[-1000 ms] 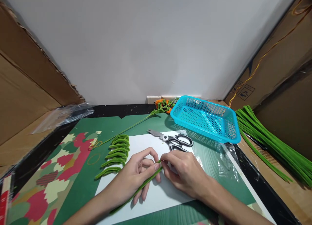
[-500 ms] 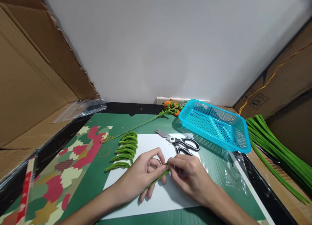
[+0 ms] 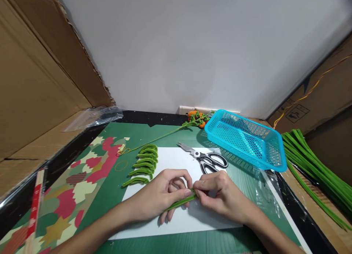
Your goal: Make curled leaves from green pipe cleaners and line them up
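Note:
A green pipe cleaner (image 3: 181, 202) runs between my two hands, above a white sheet of paper (image 3: 170, 160). Thumb and fingers of my left hand (image 3: 165, 193) are closed on it. My right hand (image 3: 217, 190) pinches its end close to the left fingertips, where the fingers partly hide it. Left of the hands, several bent green pipe-cleaner pieces (image 3: 144, 165) lie in a column at the paper's edge. Scissors (image 3: 202, 157) with black and grey handles lie just beyond my right hand, blades pointing to the far left.
A blue plastic basket (image 3: 244, 136) stands at the back right. Beside it lies an orange flower on a green stem (image 3: 165, 136). A bundle of green pipe cleaners (image 3: 316, 166) rests at the far right. Rubber bands (image 3: 121, 166) lie left; cardboard walls (image 3: 35, 63) flank the table.
The hands have moved slightly right, and the right fingers now pinch a bit lower. More of the pipe cleaner shows between the hands. The whole view has shifted a little.

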Demonstrator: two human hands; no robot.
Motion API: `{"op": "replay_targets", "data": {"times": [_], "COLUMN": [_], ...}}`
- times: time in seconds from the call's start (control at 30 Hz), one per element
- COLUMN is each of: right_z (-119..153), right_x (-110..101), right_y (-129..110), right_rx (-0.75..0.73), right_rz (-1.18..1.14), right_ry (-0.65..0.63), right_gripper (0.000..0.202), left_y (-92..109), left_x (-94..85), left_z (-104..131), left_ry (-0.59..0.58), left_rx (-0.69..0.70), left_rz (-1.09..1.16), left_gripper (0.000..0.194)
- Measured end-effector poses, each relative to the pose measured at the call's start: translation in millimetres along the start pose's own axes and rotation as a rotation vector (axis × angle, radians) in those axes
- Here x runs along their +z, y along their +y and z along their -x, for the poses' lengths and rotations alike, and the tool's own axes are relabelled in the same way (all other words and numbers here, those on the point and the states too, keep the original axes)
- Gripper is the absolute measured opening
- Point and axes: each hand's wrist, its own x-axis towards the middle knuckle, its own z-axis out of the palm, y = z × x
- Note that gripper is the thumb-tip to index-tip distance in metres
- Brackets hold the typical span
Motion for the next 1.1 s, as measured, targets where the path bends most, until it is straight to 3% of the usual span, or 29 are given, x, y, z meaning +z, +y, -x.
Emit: {"op": "replay_targets", "data": {"times": [0.47, 0.87, 1.1], "right_z": [0.9, 1.7, 1.2], "right_x": [-5.8, -7.7, -3.0], "right_y": [-1.6, -8.3, -5.7], "right_rx": [0.064, 0.262, 0.259], "right_rz": [-0.304, -0.311, -0.18], "right_ry": [-0.118, -0.077, -0.018], "right_gripper": [0.026, 0.021, 0.016], "left_y": [2.9, 0.7, -0.6], "left_x": [-1.5, 1.5, 3.9], "left_z": [5.5, 2.3, 0.9], "left_ry": [-0.064, 0.015, 0.034], "left_rx": [0.003, 0.002, 0.005], "left_rz": [0.05, -0.006, 0.026], "left_gripper": [0.029, 0.035, 0.032]}}
